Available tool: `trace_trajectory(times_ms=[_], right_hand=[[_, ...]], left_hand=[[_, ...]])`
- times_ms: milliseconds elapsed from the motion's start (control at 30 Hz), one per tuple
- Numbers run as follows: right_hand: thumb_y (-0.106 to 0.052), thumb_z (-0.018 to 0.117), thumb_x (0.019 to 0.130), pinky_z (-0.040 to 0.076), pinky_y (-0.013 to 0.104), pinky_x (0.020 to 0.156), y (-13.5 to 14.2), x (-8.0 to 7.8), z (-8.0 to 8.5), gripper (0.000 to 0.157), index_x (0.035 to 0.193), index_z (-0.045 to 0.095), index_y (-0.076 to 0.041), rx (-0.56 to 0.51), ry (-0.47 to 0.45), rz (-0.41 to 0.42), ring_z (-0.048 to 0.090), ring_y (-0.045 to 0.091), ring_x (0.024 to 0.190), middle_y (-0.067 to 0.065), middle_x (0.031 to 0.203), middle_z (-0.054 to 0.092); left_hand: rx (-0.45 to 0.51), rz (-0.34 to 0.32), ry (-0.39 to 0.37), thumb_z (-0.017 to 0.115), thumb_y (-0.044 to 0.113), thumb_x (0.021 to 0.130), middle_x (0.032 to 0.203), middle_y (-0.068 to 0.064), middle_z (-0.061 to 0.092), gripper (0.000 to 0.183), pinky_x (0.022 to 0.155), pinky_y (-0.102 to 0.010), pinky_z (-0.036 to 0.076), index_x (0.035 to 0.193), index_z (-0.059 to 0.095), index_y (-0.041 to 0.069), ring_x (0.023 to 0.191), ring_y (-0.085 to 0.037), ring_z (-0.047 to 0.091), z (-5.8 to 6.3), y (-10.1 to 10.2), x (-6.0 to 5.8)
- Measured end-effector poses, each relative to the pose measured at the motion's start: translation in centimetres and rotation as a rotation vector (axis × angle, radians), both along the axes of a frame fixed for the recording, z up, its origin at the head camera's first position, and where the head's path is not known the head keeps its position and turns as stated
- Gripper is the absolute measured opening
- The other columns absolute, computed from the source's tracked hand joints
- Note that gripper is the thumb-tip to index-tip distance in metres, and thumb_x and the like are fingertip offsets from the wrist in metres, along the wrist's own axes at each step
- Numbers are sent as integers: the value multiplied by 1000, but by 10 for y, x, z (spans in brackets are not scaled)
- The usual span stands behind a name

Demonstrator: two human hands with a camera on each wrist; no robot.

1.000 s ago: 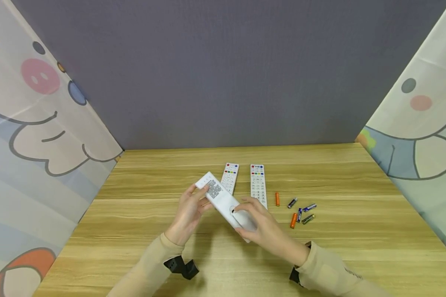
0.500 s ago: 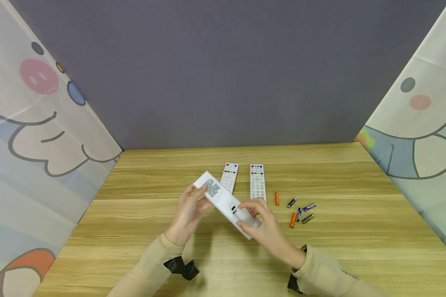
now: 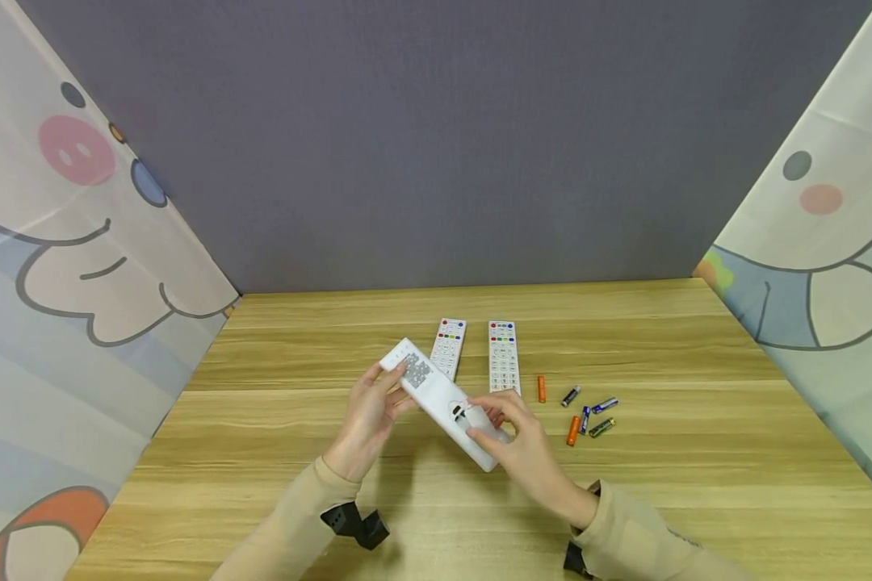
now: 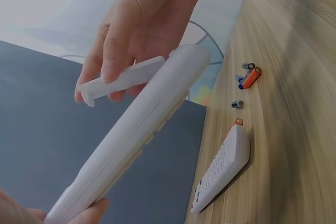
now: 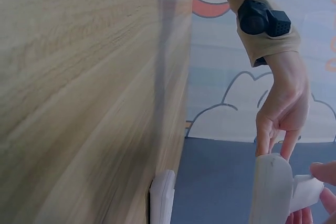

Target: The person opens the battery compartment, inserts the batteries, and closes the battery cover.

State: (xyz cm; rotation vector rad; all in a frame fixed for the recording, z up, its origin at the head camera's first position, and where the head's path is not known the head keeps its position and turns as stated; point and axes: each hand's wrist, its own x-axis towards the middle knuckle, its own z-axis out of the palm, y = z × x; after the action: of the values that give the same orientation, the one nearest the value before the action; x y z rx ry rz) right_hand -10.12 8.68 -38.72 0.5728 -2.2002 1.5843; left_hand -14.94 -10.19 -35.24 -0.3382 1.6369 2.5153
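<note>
My left hand [image 3: 371, 410] grips the label end of a white remote control [image 3: 436, 394], held tilted above the table with its back facing up. The battery cover [image 4: 126, 80] is pinched between thumb and fingers of my right hand [image 3: 519, 440]. In the left wrist view that cover stands lifted at an angle from the remote's back, its far end still against the body. Part of the battery compartment [image 3: 459, 414] shows beside the cover's edge; my right fingers hide the rest. The right wrist view shows the raised cover [image 5: 306, 191] from the side.
Two more white remotes lie buttons up on the wooden table [image 3: 276, 420]: one remote [image 3: 449, 343] partly behind the held one, another remote [image 3: 504, 355] to its right. Several loose batteries [image 3: 585, 420], including an orange battery [image 3: 541, 389], lie further right. A grey panel [image 3: 465, 145] stands behind.
My right hand has pulled the battery cover up from the remote's back, uncovering part of the compartment. My left hand has barely moved.
</note>
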Motion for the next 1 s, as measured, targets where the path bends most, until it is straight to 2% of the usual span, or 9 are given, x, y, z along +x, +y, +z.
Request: trace_trajectory(times_ms=[233,433,533,800,1000], right_hand=[[0,68,72,49,24,77,6,-1,4,34,105,59,-2,-79,-157,66,50,10,85,5,98,55],[3,66,73,49,26,79,16,-6,7,33,106,58,1,-118,-189,83,53,11,87,12,102,57],[5,66,73,50,30,79,23,-9,9,33,105,58,3,-100,-190,42,54,12,86,14,101,58],[0,64,77,49,33,82,49,-18,11,33,110,57,0,17,-277,-43,55,19,92,13,107,57],[1,63,78,51,26,76,75,-30,9,33,111,56,1,86,-275,-58,54,7,90,15,106,58]], left_hand=[[-1,-2,-2,45,3,90,93,-10,58,39,68,-27,54,127,36,-5,74,-18,63,-1,-2,0],[-2,-6,-11,46,4,90,90,-9,57,41,68,-26,54,128,33,-7,73,-17,63,-2,-5,-1],[-8,-1,-23,44,4,90,89,-7,58,40,67,-26,54,127,34,-6,72,-16,63,-2,-8,-1],[-22,-4,-16,44,4,91,88,-5,59,40,68,-25,54,127,33,-8,72,-15,63,-1,-18,-1],[-17,-6,-26,43,4,91,90,-6,58,41,70,-26,53,128,31,-8,74,-15,62,-2,-24,0]])
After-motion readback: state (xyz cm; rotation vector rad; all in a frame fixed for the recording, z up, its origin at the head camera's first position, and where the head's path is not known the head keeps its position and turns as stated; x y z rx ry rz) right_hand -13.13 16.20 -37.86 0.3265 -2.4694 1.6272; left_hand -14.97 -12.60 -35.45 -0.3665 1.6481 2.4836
